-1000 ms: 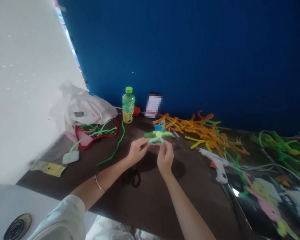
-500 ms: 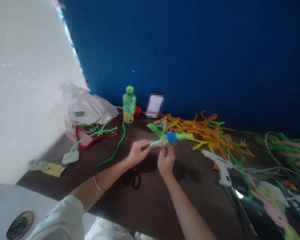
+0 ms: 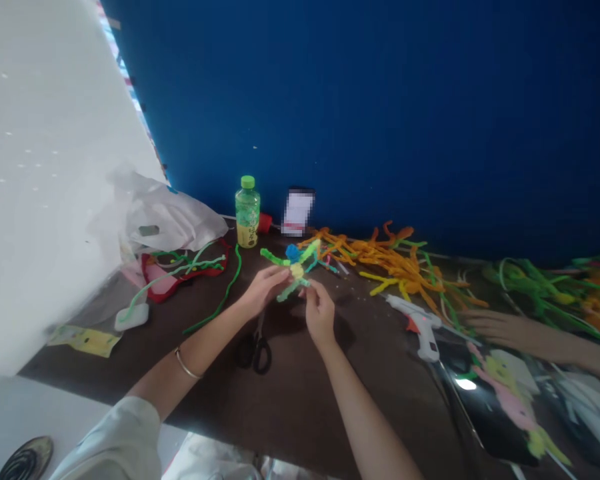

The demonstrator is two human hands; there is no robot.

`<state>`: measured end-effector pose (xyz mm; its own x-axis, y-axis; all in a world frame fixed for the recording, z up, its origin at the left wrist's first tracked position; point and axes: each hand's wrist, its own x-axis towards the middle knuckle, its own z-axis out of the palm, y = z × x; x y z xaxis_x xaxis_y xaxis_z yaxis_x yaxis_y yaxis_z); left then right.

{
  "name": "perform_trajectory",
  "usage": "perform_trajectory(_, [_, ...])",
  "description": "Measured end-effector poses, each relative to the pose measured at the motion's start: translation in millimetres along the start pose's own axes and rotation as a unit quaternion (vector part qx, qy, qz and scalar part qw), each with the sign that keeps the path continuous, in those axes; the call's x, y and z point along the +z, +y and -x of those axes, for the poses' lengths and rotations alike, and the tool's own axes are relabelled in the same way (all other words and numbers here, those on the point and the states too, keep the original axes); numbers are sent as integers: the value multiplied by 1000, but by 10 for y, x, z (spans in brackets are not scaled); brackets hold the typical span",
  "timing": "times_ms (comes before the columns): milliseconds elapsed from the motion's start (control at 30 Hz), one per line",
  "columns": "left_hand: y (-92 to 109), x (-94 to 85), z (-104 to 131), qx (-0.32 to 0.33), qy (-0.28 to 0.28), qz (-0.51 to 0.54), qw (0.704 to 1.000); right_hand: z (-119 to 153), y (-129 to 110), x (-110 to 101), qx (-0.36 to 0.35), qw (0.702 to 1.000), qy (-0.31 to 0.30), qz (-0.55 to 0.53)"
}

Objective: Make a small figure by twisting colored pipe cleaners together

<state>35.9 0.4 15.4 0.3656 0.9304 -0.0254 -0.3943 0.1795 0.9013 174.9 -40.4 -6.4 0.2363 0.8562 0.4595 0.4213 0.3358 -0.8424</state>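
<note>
Between my hands, above the dark tabletop, is a pipe cleaner figure [image 3: 297, 270] with a yellow middle, a blue knot on top and green limbs. My left hand [image 3: 266, 288] pinches it at the yellow middle from the left. On its lower right, a pale green limb is pinched in the fingertips of my right hand [image 3: 320, 313]. Black-handled scissors [image 3: 261, 355] lie on the table below my left wrist. A single green pipe cleaner [image 3: 225, 307] curves along the table left of my hands.
A green-capped bottle [image 3: 247, 213] and a phone [image 3: 298, 212] stand by the blue wall. Orange pipe cleaners [image 3: 395, 257] are heaped behind a white glue gun [image 3: 423, 327]. Another person's hand [image 3: 500, 330] reaches in from the right, above a dark tablet [image 3: 490, 413]. A plastic bag [image 3: 180, 213] sits left.
The figure has turned in my hands, its blue knot swinging from the right side to the top. The other person's hand has come further in, towards the glue gun. The view has shifted slightly right.
</note>
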Motion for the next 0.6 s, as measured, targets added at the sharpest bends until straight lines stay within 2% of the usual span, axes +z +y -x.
perform_trajectory(67, [19,6,-43,-37,1,35,999,4,-5,1,3,1000,-8,-10])
perform_trajectory(133, [28,27,-67,-43,3,48,998,15,-20,5,12,1000,-20,-12])
perform_trajectory(233, [7,86,-89,-3,43,51,998,47,-58,14,50,998,-15,-33])
perform_trajectory(367, [-73,206,-145,63,116,57,990,92,-118,40,120,983,13,-138])
perform_trajectory(600, [-219,431,-228,62,120,108,985,76,-52,116,166,941,26,-294])
